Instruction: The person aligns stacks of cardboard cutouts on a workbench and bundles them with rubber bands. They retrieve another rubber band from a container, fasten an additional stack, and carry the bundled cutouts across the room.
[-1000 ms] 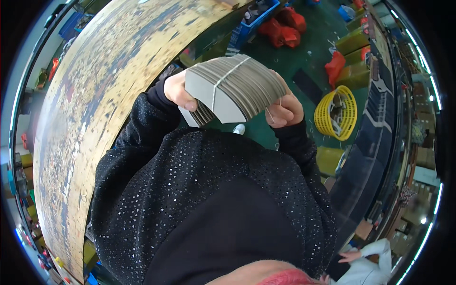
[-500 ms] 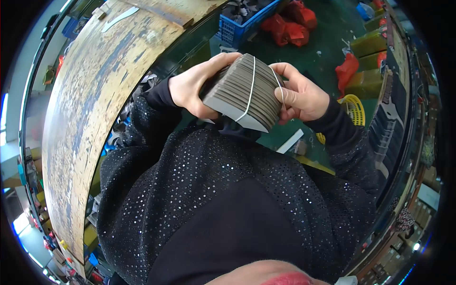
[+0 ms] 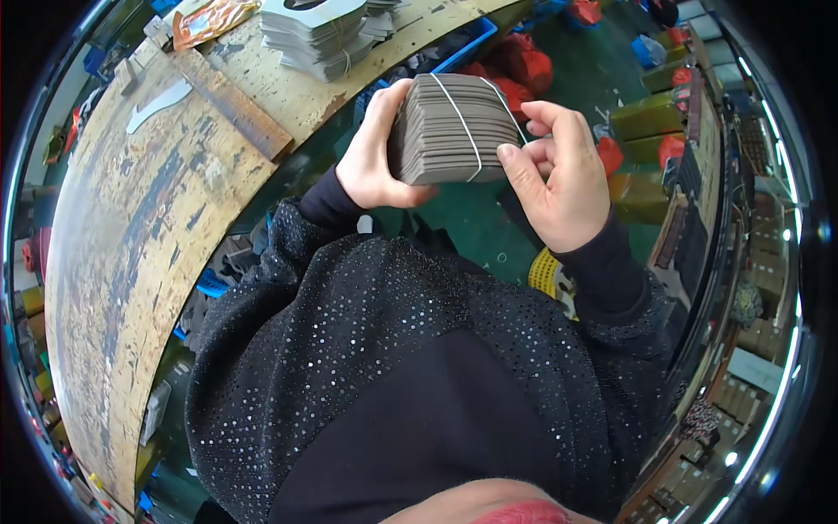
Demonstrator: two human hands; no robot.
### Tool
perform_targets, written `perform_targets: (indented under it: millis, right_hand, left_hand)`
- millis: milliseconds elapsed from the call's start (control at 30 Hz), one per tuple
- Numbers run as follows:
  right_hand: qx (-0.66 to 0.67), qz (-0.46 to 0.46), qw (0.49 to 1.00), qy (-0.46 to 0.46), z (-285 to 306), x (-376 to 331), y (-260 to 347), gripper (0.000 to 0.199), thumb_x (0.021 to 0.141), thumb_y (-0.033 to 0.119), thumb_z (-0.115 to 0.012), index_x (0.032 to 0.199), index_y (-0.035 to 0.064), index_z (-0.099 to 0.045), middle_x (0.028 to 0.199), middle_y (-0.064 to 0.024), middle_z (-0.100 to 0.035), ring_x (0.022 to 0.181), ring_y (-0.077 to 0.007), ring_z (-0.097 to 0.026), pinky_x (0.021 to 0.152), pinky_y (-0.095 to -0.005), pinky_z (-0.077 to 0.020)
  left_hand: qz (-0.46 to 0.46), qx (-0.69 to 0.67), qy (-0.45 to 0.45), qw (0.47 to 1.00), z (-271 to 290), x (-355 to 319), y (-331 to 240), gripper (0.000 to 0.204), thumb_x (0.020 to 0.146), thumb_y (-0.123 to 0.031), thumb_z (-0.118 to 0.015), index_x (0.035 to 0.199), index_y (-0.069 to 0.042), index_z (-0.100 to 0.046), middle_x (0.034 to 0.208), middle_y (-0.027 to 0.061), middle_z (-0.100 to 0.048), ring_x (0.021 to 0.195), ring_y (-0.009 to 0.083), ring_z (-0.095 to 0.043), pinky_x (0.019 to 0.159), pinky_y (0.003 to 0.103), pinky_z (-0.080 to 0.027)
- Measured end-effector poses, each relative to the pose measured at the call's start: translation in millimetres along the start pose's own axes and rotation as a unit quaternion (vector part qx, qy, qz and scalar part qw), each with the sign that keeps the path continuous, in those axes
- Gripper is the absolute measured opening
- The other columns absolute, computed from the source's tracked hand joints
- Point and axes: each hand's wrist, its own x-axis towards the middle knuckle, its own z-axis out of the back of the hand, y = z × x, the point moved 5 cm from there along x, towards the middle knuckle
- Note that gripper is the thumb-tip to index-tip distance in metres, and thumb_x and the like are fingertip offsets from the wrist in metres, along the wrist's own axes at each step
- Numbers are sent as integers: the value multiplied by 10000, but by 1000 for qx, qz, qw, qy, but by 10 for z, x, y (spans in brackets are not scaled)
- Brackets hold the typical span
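Note:
In front of my chest I hold a thick stack of grey-brown cut sheets, bound with two white elastic bands. My left hand is closed on the stack's left end, thumb below and fingers over the far side. At the right end is my right hand, its thumb and index finger apart. The thumb tip meets the edge of the stack, while the other fingers curl beside the right-hand band. I cannot tell whether they touch that band.
A worn wooden workbench curves along my left. It bears a pile of grey cut pieces, a wooden bar and a pale cutout. Beyond the stack are red bags and a blue crate. A yellow basket stands below my right hand.
The stack has moved slightly away and left and levelled out. My right thumb and fingers, earlier pinched on the right-hand band, have spread apart. More of the bench has come into view.

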Motion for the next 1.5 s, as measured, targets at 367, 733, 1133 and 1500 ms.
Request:
perform_targets:
  millis: [367, 733, 1133, 1500]
  right_hand:
    - [368, -170, 859, 314, 112, 709, -1112, 524, 689, 71, -805, 1071, -10, -456, 906, -36, -524, 823, -89, -531, 769, -237, -491]
    - [331, -53, 861, 382, 39, 1179, -1397, 382, 684, -37, -759, 943, 16, -484, 791, 10, -493, 735, -37, -481, 648, -181, -465]
    - [416, 25, 874, 249, -446, 924, -889, 274, 739, -34, -693, 926, 22, -501, 822, -22, -532, 733, -50, -526, 599, -193, -463]
    - [267, 466, 836, 113, -414, 696, -219, 257, 662, -73, -658, 865, 33, -541, 835, -131, -577, 755, -292, -595, 638, -351, -504]
  left_hand:
    - [-6, 114, -71, 991, -291, 530, 139, 1031, 489, -262, -785, 1331, 38, -271, 1188, 194, -387, 1133, 321, -397, 1001, 390, -326]
    - [42, 231, -253, 938, -600, 485, 114, 1039, 496, -261, -786, 1333, 49, -255, 1219, 208, -375, 1143, 333, -388, 1006, 399, -317]
    - [69, 287, -413, 861, -407, 3, 43, 1031, 533, -166, -771, 1358, 34, -186, 1206, 179, -388, 1129, 290, -419, 985, 394, -342]
    - [79, 139, -439, 884, -157, -24, 165, 995, 529, -184, -776, 1335, 24, -232, 1181, 173, -407, 1120, 271, -420, 983, 383, -334]
